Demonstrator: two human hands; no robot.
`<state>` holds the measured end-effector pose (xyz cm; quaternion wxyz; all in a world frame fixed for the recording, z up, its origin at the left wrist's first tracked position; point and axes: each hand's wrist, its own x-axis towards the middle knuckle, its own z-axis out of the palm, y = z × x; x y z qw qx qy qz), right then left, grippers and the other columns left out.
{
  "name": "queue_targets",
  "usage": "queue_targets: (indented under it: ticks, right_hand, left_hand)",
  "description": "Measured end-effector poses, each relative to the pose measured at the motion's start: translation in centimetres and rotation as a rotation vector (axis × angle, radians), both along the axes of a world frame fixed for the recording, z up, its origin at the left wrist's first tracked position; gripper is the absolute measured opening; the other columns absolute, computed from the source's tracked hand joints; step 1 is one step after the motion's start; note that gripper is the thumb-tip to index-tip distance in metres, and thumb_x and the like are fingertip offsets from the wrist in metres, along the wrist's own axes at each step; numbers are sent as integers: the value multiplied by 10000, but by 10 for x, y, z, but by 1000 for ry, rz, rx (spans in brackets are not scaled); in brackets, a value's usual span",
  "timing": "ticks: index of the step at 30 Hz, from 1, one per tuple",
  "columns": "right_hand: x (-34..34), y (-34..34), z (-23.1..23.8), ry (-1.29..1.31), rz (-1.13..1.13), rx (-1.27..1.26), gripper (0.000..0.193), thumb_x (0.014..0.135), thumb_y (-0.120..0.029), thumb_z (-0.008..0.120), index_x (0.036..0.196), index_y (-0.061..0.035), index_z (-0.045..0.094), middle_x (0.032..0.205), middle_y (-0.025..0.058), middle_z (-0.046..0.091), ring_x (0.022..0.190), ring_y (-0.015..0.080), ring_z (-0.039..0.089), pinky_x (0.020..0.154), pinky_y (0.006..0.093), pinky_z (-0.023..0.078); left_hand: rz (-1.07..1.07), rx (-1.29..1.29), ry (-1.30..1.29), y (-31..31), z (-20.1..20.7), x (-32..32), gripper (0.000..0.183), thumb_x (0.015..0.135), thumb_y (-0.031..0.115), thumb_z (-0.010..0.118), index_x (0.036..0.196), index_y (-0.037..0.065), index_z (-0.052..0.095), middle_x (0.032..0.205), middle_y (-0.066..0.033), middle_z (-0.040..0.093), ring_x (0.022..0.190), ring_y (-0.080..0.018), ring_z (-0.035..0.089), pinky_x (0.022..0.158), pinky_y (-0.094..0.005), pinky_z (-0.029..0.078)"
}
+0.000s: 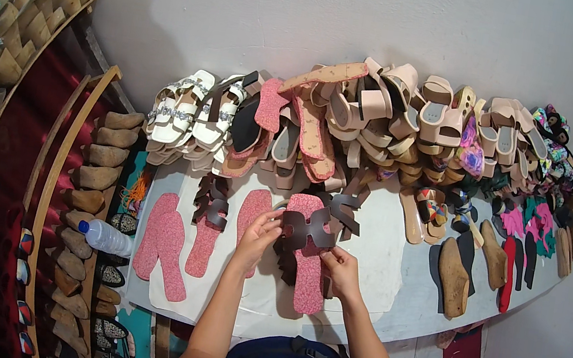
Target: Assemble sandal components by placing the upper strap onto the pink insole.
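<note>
Between my two hands is a dark brown sandal strap point(308, 230) with cut-outs, lying across a pink speckled insole point(307, 287). My left hand point(259, 238) pinches the strap's left edge. With closed fingers, my right hand point(342, 272) grips its lower right edge. More dark brown straps point(345, 212) lie just behind the insole, and others partly show beneath it. To the left, another pink insole point(199, 255) has brown straps point(212, 205) at its top. A further insole point(253, 207) is partly hidden by my left hand, and two overlapping insoles point(172, 260) lie farther left.
Piled sandals line the wall: white ones point(182, 106) left, beige heeled ones point(443, 114) right. Wooden shoe lasts point(452, 276) and dark sole pieces lie on the table's right. A rack of lasts point(98, 178) and a water bottle point(105, 236) stand at the left edge.
</note>
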<state>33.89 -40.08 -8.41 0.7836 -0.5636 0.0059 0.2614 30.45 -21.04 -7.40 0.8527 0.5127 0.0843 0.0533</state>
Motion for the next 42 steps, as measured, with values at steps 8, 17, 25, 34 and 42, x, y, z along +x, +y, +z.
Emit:
queue_targets:
  ticks: [8,17,25,34,42]
  right_hand:
    - [-2,2,-3,39,-38,-7,182,805,-28,479,964,14,556,743,8,565,613,57,498,530,191,406]
    - [-7,4,-13,-39,-20,-74,189,811,-65,513,980,1,568,728,-21,555,597,34,466,496,177,360]
    - [-8,5,-19,-13,-14,5,206,813,-33,484,1005,0,554,766,-2,565,622,46,492,525,181,392]
    - [-11,6,-19,70,36,73,237,809,-16,464,1037,20,519,842,47,581,702,94,554,619,220,464]
    - [-11,10,-16,106,34,125,215,812,-54,487,1013,9,528,835,39,578,703,97,558,627,218,469]
  left_hand:
    - [26,98,18,-8,8,2,368,766,-26,518,1112,13,397,1015,-115,548,886,-128,532,785,-228,418]
    - [94,151,19,-12,0,9,366,688,-134,422,997,55,371,814,-102,579,695,-118,556,614,-216,449]
    - [167,-5,-18,-16,-13,9,415,687,-137,409,1053,57,381,804,-76,574,704,-116,551,617,-209,435]
    - [95,8,108,-9,-14,7,500,733,-89,404,1219,-4,320,945,-67,553,838,-99,529,738,-196,415]
    - [137,-27,-23,-16,-15,5,520,756,-24,399,1262,5,281,1034,-71,521,921,-131,506,803,-252,397]
